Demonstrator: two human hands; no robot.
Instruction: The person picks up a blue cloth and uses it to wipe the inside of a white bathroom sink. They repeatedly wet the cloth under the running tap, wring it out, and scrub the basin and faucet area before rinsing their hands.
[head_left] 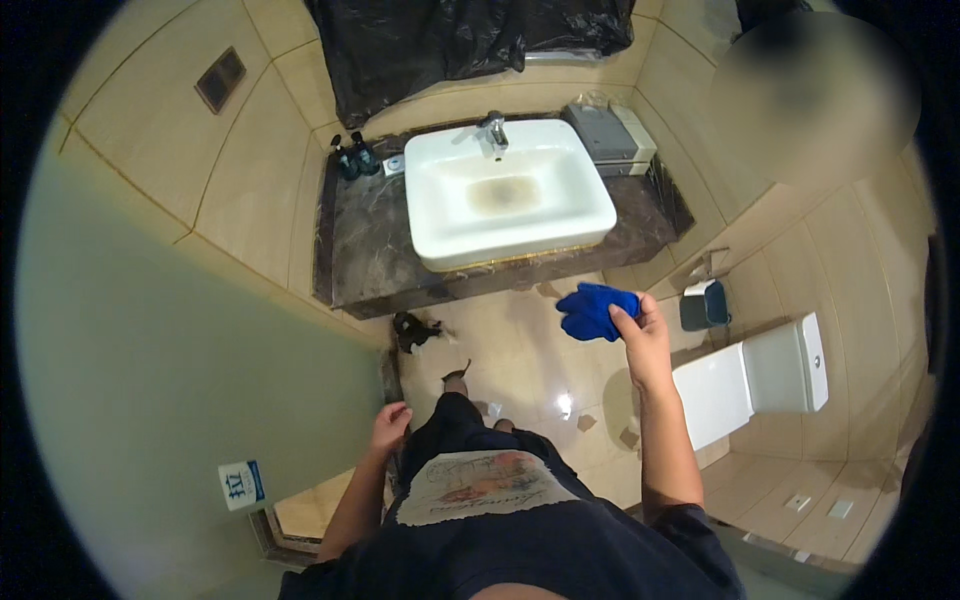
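Observation:
My right hand [648, 338] is raised in front of me on the right, pinching a folded blue cloth [597, 311] between thumb and fingers. The cloth's lobed left end hangs free over the floor, apart from the counter and the sink. Low at my left side is my left hand [391, 426], its fingers loosely curled with nothing seen in them. It is nearest to the frosted glass door's edge. Ahead of me a white washbasin [436, 215] sits on a dark marble counter [372, 245], with a chrome faucet [494, 128] at its back. Brownish dirt marks the basin's bottom.
Two dark pump bottles [357, 157] stand left on the counter, a grey-white box [610, 140] right. A white toilet [745, 385] and small bin [704, 305] are at right. A dark crumpled item [412, 332] lies on the floor. The glass door [180, 380] fills the left.

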